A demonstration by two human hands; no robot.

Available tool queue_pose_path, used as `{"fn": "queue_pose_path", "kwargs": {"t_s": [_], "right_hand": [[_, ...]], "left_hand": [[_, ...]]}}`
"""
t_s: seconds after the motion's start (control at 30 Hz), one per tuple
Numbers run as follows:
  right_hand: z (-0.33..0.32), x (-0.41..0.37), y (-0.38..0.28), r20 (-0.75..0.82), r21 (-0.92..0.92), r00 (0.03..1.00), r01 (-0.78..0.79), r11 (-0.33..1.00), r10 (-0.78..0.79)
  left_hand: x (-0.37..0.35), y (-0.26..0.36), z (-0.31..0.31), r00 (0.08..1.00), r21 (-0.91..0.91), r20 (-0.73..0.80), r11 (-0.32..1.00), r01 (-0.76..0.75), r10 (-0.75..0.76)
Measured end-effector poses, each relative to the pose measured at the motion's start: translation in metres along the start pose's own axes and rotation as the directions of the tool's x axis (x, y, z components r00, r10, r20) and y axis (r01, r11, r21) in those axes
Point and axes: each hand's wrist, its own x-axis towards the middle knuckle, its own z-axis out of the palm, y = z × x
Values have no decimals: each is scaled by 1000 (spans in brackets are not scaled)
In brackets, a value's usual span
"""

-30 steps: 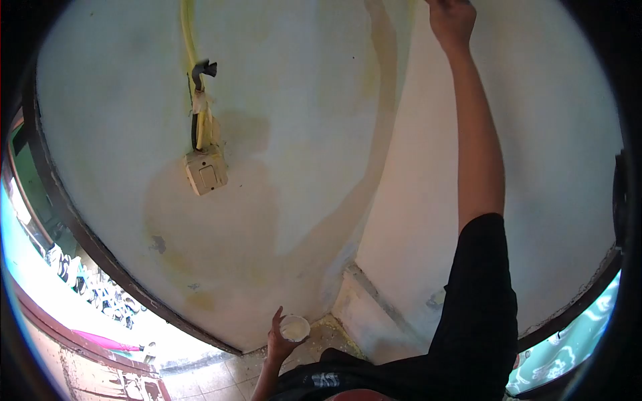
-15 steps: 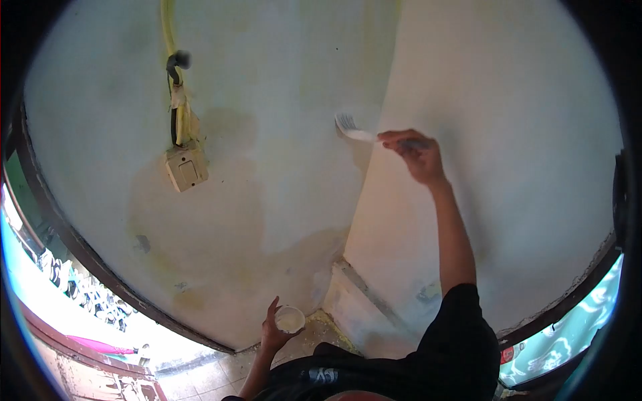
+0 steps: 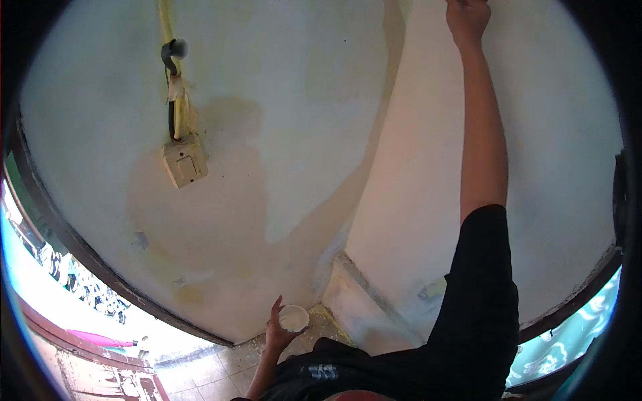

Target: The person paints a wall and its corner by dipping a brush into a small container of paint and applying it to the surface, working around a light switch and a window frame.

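Note:
My left hand [image 3: 275, 333] is closed around a small white tub [image 3: 294, 318], held low in front of my body. Pale, paint-like stuff lies inside the tub. High up, my right hand [image 3: 468, 20] is cut off by the top edge of the view, near the right-hand wall [image 3: 428, 167]. Its fingers look curled. The paintbrush it held a moment earlier is outside the picture. The arm's shadow falls along the corner and onto the left-hand wall [image 3: 314, 120].
A switch box [image 3: 185, 161] hangs on the left-hand wall below a yellow conduit [image 3: 166, 27] and black cable. Dark frames [image 3: 80, 271] edge both sides. Floor tiles [image 3: 210, 374] and a pink object [image 3: 100, 339] show at lower left, a teal patterned cloth [image 3: 568, 341] at lower right.
My right hand has moved up and slightly right, taking the paintbrush away from the corner and out of view. The left hand and tub have barely shifted.

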Motion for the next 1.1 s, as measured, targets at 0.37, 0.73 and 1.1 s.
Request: {"fn": "queue_pose_path", "kwargs": {"t_s": [0.37,0.73,1.1], "right_hand": [[8,-270,-84,126,24,958,-262,965,257],[8,-156,-152,690,-42,613,-497,867,385],[69,46,-93,71,75,989,125,989,-130]], "left_hand": [[17,3,2,998,-17,40,998,-55,56],[14,6,3,991,57,116,995,-80,72],[4,2,-10,996,63,50,995,-75,72]]}}
